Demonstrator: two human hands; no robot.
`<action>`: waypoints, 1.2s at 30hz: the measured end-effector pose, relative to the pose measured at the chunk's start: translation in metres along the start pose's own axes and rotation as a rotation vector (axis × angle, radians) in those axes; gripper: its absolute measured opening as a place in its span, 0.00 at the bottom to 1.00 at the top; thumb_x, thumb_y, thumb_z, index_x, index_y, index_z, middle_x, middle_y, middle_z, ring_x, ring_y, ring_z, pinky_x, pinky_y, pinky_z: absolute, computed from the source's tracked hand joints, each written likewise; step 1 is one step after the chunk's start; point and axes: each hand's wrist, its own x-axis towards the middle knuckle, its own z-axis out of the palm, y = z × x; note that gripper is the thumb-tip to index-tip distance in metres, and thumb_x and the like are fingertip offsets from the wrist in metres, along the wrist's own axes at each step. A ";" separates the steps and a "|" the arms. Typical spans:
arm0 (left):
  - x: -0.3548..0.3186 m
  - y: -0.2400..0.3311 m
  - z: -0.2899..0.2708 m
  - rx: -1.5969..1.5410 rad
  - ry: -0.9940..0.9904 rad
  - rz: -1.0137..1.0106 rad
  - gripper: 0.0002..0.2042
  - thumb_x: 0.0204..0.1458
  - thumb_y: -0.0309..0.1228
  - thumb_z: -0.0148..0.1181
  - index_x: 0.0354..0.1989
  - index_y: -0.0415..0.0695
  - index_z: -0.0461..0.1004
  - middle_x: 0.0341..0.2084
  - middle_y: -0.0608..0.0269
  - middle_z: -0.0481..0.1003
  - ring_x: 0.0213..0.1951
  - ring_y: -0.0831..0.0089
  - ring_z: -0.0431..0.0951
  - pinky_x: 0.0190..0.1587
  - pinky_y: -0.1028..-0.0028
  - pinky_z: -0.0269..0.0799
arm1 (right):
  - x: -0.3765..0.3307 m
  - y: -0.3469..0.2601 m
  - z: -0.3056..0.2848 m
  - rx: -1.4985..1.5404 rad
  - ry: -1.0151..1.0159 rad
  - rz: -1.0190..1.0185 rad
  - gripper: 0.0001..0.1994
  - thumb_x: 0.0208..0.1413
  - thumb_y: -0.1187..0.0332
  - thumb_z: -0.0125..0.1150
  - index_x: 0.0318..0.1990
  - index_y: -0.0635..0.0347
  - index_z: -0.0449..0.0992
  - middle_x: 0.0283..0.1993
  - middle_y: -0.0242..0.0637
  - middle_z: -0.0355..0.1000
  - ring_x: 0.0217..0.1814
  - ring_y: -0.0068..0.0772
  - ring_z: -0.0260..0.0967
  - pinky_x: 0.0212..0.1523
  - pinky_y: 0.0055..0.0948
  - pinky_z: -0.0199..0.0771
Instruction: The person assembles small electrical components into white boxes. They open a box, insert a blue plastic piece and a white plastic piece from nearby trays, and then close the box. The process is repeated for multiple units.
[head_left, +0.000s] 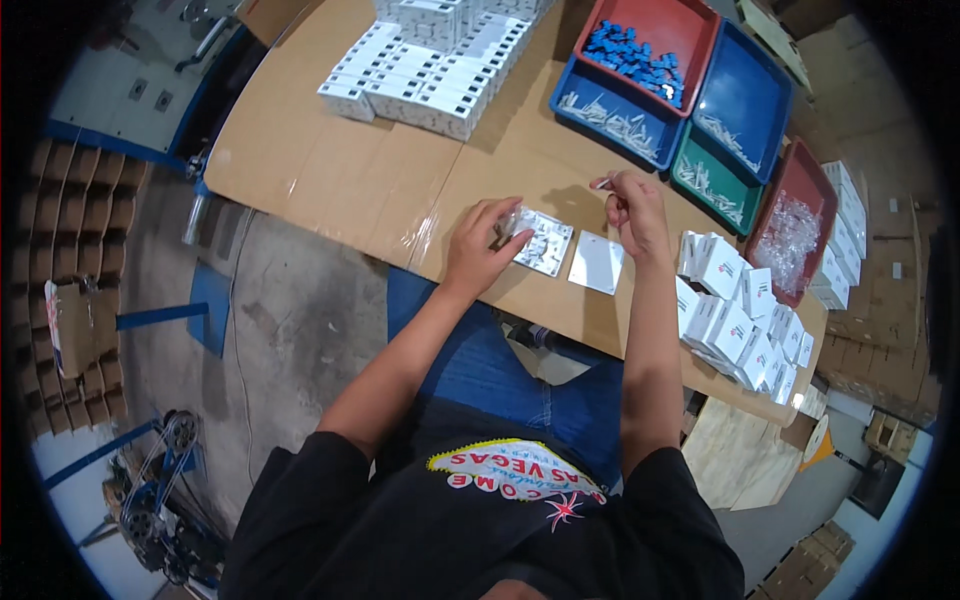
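Observation:
My left hand [482, 247] is curved around the left edge of a small white box [548, 243] with a grey printed pattern, its thumb on the edge. Something clear or shiny shows between its fingers, too small to make out. To the right of the box lies a flat white card [597, 263]. Above and right of that card, my right hand [638, 212] is raised off the table, finger and thumb pinching a small white piece [601, 184].
Patterned white boxes [420, 75] stand stacked at the back. Far right are a red tray [703, 30] of blue parts, blue [745, 85] and green [690, 172] trays of thin white pieces, and a red tray [825, 172] of clear plastic parts. White cartons [725, 270] pile up nearer.

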 end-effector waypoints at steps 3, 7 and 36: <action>0.000 0.000 -0.001 0.033 -0.030 0.041 0.22 0.49 0.29 0.74 0.53 0.40 0.78 0.45 0.55 0.80 0.47 0.60 0.81 0.51 0.66 0.75 | -0.025 0.013 0.027 -0.048 -0.054 0.111 0.08 0.63 0.69 0.63 0.32 0.63 0.77 0.32 0.38 0.79 0.18 0.19 0.66 0.19 0.20 0.61; 0.001 -0.001 -0.002 0.078 -0.035 0.111 0.22 0.47 0.31 0.74 0.53 0.43 0.79 0.45 0.57 0.79 0.47 0.58 0.80 0.51 0.64 0.74 | -0.034 0.020 0.045 -0.205 -0.184 0.207 0.08 0.62 0.69 0.67 0.34 0.65 0.78 0.31 0.36 0.78 0.25 0.20 0.74 0.26 0.19 0.73; 0.005 -0.042 -0.009 -0.840 0.143 -0.493 0.18 0.67 0.31 0.58 0.62 0.36 0.71 0.49 0.56 0.78 0.49 0.71 0.80 0.54 0.70 0.76 | -0.106 0.104 0.132 -1.010 -0.073 -0.363 0.19 0.54 0.72 0.70 0.53 0.66 0.76 0.45 0.49 0.71 0.42 0.54 0.75 0.43 0.44 0.77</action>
